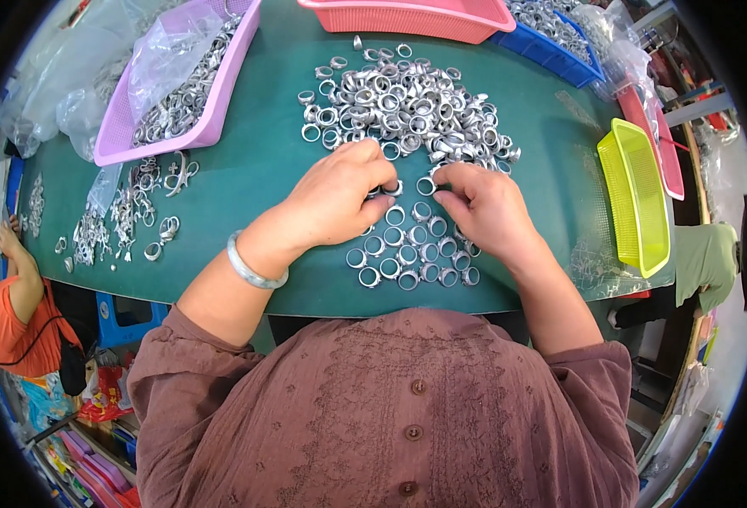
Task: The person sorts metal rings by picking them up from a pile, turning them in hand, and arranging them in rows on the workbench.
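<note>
Both of my hands are over a green table [259,152], between a big heap of silver metal rings [416,106] and a flat patch of spread-out rings [407,254] near the front edge. My left hand [339,193], with a pale bangle on its wrist, pinches a silver ring [396,188] between thumb and fingers. To its right, my right hand [485,207] has its thumb and forefinger closed on another ring [426,185]. The curled fingers partly cover both rings.
A purple basket [229,85] of metal pieces stands at left, beside small silver trinkets [94,233]. Pink [407,19] and blue baskets [551,55] line the far side. At right lies a lime-green basket [636,203]. Other people [22,313] are at both sides.
</note>
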{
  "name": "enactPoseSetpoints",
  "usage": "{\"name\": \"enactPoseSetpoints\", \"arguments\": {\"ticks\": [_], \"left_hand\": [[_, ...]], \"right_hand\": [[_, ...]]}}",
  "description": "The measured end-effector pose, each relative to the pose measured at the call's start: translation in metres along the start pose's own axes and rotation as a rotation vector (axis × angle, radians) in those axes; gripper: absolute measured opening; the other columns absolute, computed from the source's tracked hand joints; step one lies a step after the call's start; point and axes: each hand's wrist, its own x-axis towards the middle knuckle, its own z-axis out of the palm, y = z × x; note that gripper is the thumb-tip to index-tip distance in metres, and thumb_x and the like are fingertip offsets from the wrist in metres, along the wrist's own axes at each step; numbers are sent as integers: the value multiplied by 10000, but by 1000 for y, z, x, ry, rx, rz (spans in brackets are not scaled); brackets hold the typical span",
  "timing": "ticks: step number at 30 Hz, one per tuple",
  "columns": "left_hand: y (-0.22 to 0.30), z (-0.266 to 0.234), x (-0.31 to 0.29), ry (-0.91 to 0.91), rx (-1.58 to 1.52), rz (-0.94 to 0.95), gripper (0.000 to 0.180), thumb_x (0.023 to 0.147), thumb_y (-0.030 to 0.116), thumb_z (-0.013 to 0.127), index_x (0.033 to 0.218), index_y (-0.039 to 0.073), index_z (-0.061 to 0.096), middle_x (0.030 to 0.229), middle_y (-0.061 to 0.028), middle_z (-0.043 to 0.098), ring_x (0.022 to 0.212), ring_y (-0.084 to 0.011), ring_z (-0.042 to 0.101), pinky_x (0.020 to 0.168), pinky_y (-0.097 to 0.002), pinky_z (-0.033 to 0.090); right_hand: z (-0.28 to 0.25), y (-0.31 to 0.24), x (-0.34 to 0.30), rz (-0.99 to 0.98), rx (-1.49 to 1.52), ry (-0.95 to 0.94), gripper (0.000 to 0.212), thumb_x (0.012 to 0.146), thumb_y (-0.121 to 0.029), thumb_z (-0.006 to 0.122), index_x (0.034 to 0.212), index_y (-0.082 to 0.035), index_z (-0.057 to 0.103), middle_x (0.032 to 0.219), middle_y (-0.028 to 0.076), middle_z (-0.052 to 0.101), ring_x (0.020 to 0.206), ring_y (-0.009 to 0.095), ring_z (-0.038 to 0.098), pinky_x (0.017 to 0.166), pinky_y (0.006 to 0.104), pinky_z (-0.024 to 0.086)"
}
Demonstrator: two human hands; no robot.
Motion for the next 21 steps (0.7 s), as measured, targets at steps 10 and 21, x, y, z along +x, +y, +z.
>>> {"name": "enactPoseSetpoints", "arguments": {"ticks": [10, 21], "left_hand": [[7, 1, 1, 51, 85, -84, 274, 673, 86, 625, 942, 55, 581, 833, -71, 524, 798, -241, 540, 690, -329, 442], [6, 8, 8, 84, 27, -140, 146, 702, 85, 644, 800, 47, 542, 729, -77, 537, 662, -227, 539, 604, -312, 439]], "right_hand": [[-8, -10, -4, 109, 16, -80, 156, 736, -130, 602, 880, -72, 587, 776, 120, 602, 710, 300, 589, 620, 374, 461], [-17, 0, -22, 178, 203, 43, 140, 765, -48, 616, 896, -2, 590, 620, 15, 524, 522, 50, 430, 469, 205, 362]]}}
